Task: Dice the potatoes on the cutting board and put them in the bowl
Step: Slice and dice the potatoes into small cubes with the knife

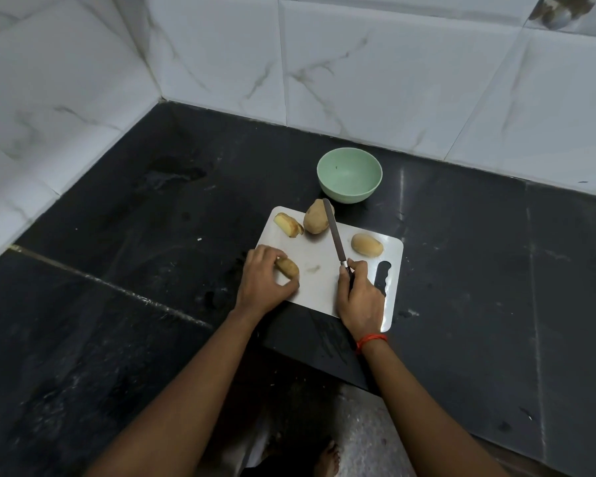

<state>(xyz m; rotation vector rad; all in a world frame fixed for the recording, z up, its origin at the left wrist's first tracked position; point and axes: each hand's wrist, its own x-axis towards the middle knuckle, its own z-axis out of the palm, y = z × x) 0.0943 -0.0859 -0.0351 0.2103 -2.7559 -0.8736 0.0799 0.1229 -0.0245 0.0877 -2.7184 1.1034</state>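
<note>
Forearms, two, bare, reaching from the near edge to the work.

Left hand (pixel 262 280): fingers curled round a small brown-skinned potato piece (pixel 288 267), holding it on the near-left part of the board.

Right hand (pixel 360 297): clamped on the handle of a slim dark-handled steel knife (pixel 334 232). The blade points away across the board, its tip by the whole oval potato (pixel 313 218); whether they touch cannot be told. An orange thread band (pixel 370 340) circles this wrist.

Thin white plastic cutting board (pixel 320 256), round-cornered, with a slotted grip, lying flat on the glossy black stone counter (pixel 152 235).

Also on the board: a smaller smooth tan potato (pixel 367 245) to the right and a cut wedge with a pale face (pixel 288 224) at the far left.

Pale green round bowl (pixel 349 175): matte, nothing in it, just beyond the board's far edge.

Hazards, as judged:
- The held piece is rounded and may rock under the blade, bringing the edge towards the left fingertips.
- The light board may skate on the polished, damp-looking stone.
- The whole potato sits at the far rim and may roll off.
</note>
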